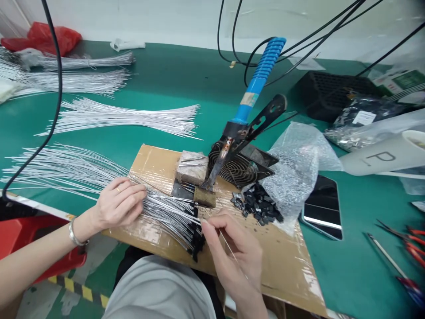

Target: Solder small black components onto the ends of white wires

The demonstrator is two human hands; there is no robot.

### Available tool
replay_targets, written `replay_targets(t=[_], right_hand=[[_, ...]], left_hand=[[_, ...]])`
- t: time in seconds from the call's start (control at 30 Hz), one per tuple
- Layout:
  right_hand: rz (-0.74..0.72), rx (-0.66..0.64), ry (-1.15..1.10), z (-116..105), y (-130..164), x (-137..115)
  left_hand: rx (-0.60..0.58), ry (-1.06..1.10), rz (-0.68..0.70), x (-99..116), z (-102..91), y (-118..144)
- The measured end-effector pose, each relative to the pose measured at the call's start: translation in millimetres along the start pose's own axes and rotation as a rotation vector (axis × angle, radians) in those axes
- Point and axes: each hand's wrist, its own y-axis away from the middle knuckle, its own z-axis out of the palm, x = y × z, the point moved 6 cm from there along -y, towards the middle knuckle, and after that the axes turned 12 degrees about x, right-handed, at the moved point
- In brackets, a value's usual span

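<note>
My left hand [120,203] lies over a bundle of thin grey-white wires [73,166], its fingers curled round them. Near the bundle's right end, my right hand [232,248] pinches one or more wire ends between thumb and fingertips. A single thin strand [229,247] runs across its palm. Many wires in the bundle end in small black pieces [196,239]. Just above the right fingertips is a brownish block [205,197] at the tip of a blue-handled soldering iron [255,88]. A pale block [191,167] stands beside it with short metal bits on top.
Loose black pieces [260,204] spill from a clear plastic bag [295,164] on the cardboard [282,261]. A round fan grille [232,166] sits behind the iron. Another wire bundle [126,116] lies further back. At right are a phone [322,206], a cup [381,155] and red-handled pliers [413,248].
</note>
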Motion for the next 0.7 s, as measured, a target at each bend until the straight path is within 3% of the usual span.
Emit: replay_targets(t=[0.13, 0.27, 0.4, 0.5, 0.6, 0.7], right_hand=[[-0.138, -0.108, -0.012, 6.5, 1.8, -2.8], [-0.144, -0.126, 0.001, 8.6, 5.2, -1.6], [-0.081, -0.109, -0.001, 6.1, 9.2, 2.8], [0.006, -0.077, -0.028, 3.9, 11.1, 10.1], [0.212, 0.011, -0.168, -0.7, 12.0, 25.4], [0.412, 0.214, -0.375, -11.1, 13.9, 42.7]], left_hand=[[-0.128, 0.395, -0.431, 12.7, 7.1, -24.7], [-0.346, 0.638, -0.64, 42.5, 26.9, -44.6], [-0.477, 0.733, -0.888, 53.4, 49.7, -38.6], [-0.47, 0.773, -1.108, 51.7, 59.8, -28.3], [-0.42, 0.806, -1.235, 48.9, 63.0, -24.4], [-0.376, 0.825, -1.309, 45.3, 63.4, -23.3]])
